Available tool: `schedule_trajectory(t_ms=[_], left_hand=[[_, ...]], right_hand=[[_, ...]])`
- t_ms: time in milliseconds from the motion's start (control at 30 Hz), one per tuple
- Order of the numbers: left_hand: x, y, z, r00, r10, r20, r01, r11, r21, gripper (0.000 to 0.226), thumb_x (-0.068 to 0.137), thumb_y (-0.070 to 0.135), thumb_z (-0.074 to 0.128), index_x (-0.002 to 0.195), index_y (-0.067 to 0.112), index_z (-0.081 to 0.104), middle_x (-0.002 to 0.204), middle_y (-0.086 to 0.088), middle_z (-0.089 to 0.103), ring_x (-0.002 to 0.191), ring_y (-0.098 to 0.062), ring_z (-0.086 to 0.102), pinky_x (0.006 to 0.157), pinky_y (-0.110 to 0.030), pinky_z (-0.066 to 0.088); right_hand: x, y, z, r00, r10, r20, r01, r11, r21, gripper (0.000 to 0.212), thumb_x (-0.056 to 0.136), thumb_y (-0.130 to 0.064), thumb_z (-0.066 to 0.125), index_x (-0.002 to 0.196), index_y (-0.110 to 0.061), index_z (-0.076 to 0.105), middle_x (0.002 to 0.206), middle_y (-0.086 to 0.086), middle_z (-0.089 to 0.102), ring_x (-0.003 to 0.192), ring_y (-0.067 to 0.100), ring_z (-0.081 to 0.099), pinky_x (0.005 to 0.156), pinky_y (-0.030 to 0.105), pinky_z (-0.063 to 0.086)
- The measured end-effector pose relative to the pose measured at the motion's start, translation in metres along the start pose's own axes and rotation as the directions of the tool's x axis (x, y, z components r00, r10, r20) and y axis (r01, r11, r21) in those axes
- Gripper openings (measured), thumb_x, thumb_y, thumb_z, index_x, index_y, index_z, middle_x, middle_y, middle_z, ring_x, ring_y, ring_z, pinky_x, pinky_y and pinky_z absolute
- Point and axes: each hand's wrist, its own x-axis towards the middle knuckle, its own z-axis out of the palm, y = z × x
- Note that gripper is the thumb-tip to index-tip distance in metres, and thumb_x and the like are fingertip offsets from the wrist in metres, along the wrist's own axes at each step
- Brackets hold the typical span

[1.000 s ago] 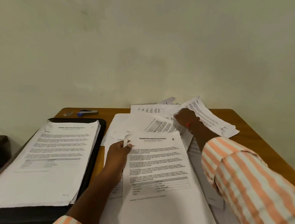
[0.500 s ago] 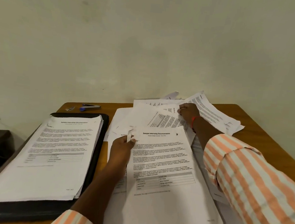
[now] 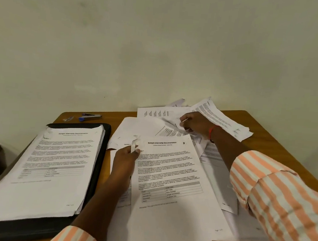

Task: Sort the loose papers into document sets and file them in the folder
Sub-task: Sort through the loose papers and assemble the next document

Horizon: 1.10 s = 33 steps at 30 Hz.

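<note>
My right hand point(image 3: 196, 124) has pulled a limp sheet point(image 3: 170, 124) back, crumpling it, right of the folder point(image 3: 104, 140); my left hand point(image 3: 125, 156) seemingly pinches a top corner of the front set point(image 3: 170, 180). Thin, tearable paper: grip edges.

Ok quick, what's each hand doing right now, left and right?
Left hand: pinching the top-left corner of the front document.
Right hand: gripping a rumpled sheet farther back.
</note>
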Motion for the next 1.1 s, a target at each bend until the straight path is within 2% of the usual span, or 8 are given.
schedule_trajectory(t_ms=[167,267,600,700,767,867,967,1100], left_hand=[[-0.002,-0.001,-0.002,1.000,0.013,0.002,-0.013,1.000,-0.006,0.019,0.106,0.021,0.053,0.109,0.012,0.070,0.099,-0.008,0.078,0.090,-0.032,0.076,0.090,-0.058,0.058],[-0.002,-0.002,-0.002,1.000,0.021,0.003,-0.021,1.000,0.001,0.019,0.106,0.021,0.053,0.109,0.013,0.070,0.099,-0.007,0.078,0.089,-0.032,0.077,0.089,-0.058,0.059],[0.005,-0.003,-0.003,1.000,0.015,-0.023,-0.015,1.000,-0.008,0.017,0.104,0.023,0.056,0.110,0.015,0.070,0.101,-0.008,0.078,0.092,-0.032,0.076,0.090,-0.056,0.059],[0.004,-0.003,-0.001,0.999,0.020,-0.030,-0.020,1.000,-0.019,0.015,0.104,0.021,0.056,0.106,0.016,0.070,0.101,-0.008,0.077,0.092,-0.032,0.075,0.090,-0.054,0.059],[0.004,-0.002,-0.001,0.999,0.024,-0.029,-0.025,0.999,-0.027,0.015,0.105,0.020,0.056,0.104,0.016,0.070,0.099,-0.008,0.078,0.092,-0.033,0.075,0.089,-0.052,0.059],[0.007,-0.003,-0.004,1.000,0.009,-0.027,-0.010,0.998,-0.068,0.015,0.104,0.021,0.057,0.105,0.016,0.071,0.099,-0.007,0.079,0.092,-0.033,0.076,0.088,-0.052,0.059],[0.011,-0.007,-0.011,1.000,0.011,-0.026,-0.014,0.996,-0.090,0.016,0.101,0.026,0.061,0.102,0.020,0.076,0.106,-0.009,0.078,0.097,-0.034,0.075,0.093,-0.060,0.055],[0.013,-0.008,-0.013,0.997,-0.021,-0.075,0.010,0.990,-0.143,0.014,0.099,0.022,0.062,0.107,0.018,0.073,0.105,-0.011,0.077,0.094,-0.035,0.075,0.090,-0.059,0.057]], right_hand=[[-0.035,0.021,-0.038,0.911,0.138,-0.389,-0.322,0.826,-0.462,0.031,0.093,-0.034,0.057,0.112,-0.010,0.066,0.118,0.014,0.066,0.110,0.035,0.062,0.095,0.041,0.050],[-0.067,0.048,-0.046,0.858,0.255,-0.446,-0.477,0.720,-0.505,0.055,0.086,-0.050,0.063,0.125,-0.011,0.059,0.128,0.016,0.061,0.118,0.037,0.057,0.101,0.045,0.047],[-0.115,0.058,-0.040,0.819,-0.045,-0.573,-0.121,0.961,-0.249,0.044,0.090,-0.009,0.070,0.129,-0.002,0.053,0.116,0.016,0.070,0.104,0.033,0.069,0.087,0.039,0.057],[-0.124,0.049,-0.041,0.845,0.081,-0.529,-0.185,0.972,-0.146,0.040,0.095,-0.020,0.069,0.128,-0.002,0.057,0.121,0.011,0.067,0.110,0.027,0.064,0.084,0.027,0.045],[-0.132,0.040,-0.037,0.894,0.213,-0.394,-0.156,0.973,0.172,0.040,0.100,-0.032,0.060,0.126,-0.002,0.060,0.113,-0.001,0.067,0.106,0.020,0.064,0.084,0.027,0.045],[-0.147,0.018,-0.022,0.980,0.192,0.051,-0.153,0.567,0.809,0.044,0.106,-0.044,0.042,0.114,-0.008,0.066,0.091,0.006,0.074,0.083,0.020,0.073,0.070,0.033,0.058],[-0.149,0.008,0.006,0.987,0.041,0.157,-0.145,0.663,0.734,0.055,0.107,-0.046,0.034,0.123,-0.004,0.064,0.113,0.017,0.072,0.106,0.027,0.070,0.086,0.042,0.059],[-0.159,0.001,0.042,0.975,-0.212,0.065,0.173,0.912,0.373,0.026,0.103,-0.026,0.055,0.115,-0.012,0.073,0.114,-0.001,0.073,0.105,0.004,0.065,0.089,0.019,0.052]])
